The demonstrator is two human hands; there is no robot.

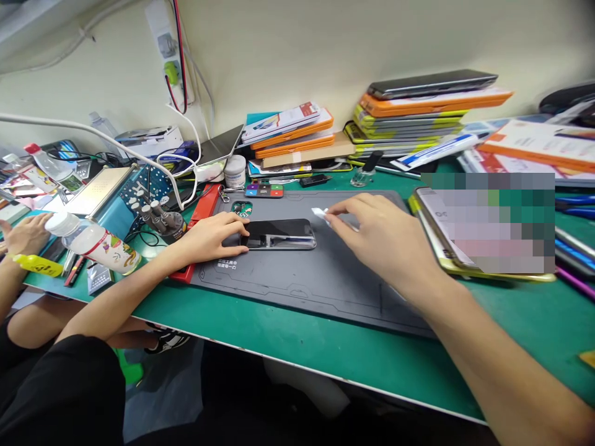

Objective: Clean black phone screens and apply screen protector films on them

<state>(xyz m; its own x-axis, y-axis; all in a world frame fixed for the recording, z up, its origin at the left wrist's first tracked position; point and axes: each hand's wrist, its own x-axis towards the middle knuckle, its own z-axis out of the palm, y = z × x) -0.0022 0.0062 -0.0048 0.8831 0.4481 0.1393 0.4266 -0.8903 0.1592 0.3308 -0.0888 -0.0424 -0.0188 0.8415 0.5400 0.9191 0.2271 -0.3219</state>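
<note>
Hand (right) (383, 232) pinches white wad (319, 213); left hand (214, 236) clasps phone (284, 228).

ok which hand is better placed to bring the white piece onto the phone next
The right hand, I'd say: it pinches the small white piece near one end of the phone. The left hand touches the opposite end, so seems better placed to steady it.
</note>
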